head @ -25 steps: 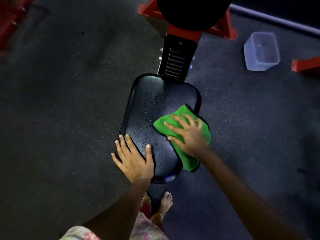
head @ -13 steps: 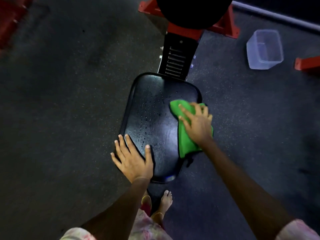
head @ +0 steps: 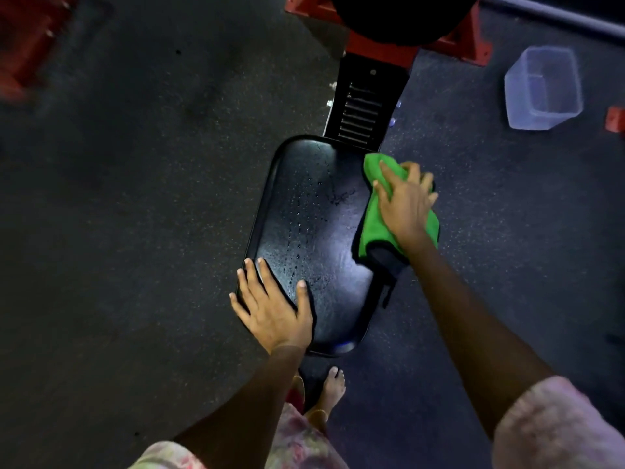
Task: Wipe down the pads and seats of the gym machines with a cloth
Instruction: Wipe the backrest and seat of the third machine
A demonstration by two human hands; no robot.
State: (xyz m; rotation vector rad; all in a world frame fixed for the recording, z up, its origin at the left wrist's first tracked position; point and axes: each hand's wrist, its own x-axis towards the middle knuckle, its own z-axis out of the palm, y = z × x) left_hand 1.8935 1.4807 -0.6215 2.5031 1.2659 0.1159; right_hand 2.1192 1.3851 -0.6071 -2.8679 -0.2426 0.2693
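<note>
Seat pad (head: 314,238), black and beaded with droplets, lies below me; my left hand (head: 274,309) rests flat at its near corner while my right hand (head: 404,204) presses the green cloth (head: 375,225) over its right edge, so I should sweep overlapping strokes leftward.

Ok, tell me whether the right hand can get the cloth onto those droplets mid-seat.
Probably yes: the right hand presses the green cloth at the seat's right edge, nothing lies between it and the droplets, and the left hand rests nearer.
</note>
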